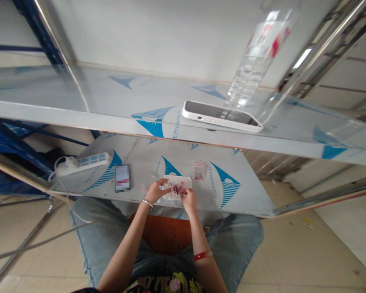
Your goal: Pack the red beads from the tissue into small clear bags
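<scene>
A small cluster of dark red beads (177,189) lies between my hands, over a white sheet or shallow tray (186,180) on the lower shelf. My left hand (155,192) comes in from the left, with thumb and forefinger apart and the thumb tip close to the beads. On the other side, my right hand (189,200) has its fingertips pinched together at the right end of the beads. How the beads are joined is too small to tell. A small clear packet (199,169) with red stripes lies just beyond the white sheet. Clear plastic (144,189) shows beside my left hand.
An upper shelf (116,112) crosses in front, bearing a white-cased phone (222,116) and a clear bottle (256,61). On the lower shelf (247,195), a blurred-out card-like item (123,178) and a power strip (88,162) with a cable lie left. Metal posts stand at both sides.
</scene>
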Demonstrator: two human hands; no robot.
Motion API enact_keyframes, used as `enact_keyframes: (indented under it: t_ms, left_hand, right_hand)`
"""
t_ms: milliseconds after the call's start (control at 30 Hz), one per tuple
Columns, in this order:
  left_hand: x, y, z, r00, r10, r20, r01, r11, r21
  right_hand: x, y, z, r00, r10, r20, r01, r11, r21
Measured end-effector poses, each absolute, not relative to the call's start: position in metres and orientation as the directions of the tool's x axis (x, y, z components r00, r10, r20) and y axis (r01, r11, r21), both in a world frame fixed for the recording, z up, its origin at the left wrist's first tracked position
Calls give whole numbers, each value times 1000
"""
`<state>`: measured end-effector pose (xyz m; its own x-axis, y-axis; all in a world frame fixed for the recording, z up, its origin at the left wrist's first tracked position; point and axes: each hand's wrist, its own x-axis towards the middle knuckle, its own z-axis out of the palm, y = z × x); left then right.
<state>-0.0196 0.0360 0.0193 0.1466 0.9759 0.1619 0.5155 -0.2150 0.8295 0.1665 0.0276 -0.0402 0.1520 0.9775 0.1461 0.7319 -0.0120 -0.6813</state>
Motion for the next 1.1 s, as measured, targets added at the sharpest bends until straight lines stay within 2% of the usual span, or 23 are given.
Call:
enact_keyframes:
  t_ms: [167,400,633,767,867,1000,1100]
  left_hand:
    - [-18,35,20,149,976,162,508,-216,834]
    - [-18,35,20,155,974,166,499,-222,838]
    - [-17,35,23,157,974,166,511,-224,830]
    - [-16,34,23,166,973,158,494,-221,841]
    - [-17,34,22,177,972,154,490,-223,843]
    - [-17,33,21,198,970,143,486,-224,845]
    - [-14,32,21,207,969,134,478,-220,850]
  right_hand:
    - [165,21,-49,128,983,132,744,-7,-668]
    - [160,22,-55,111,965,239,805,53,-591]
    - [160,20,-60,105,959,262,821,65,-567]
    - [159,19,-53,133,936,325,826,77,-558]
    - [158,21,-40,201,891,408,799,91,-594]
    - [153,24,-14,223,825,519,683,248,-687]
    - [144,24,3,203,818,538,613,322,-721]
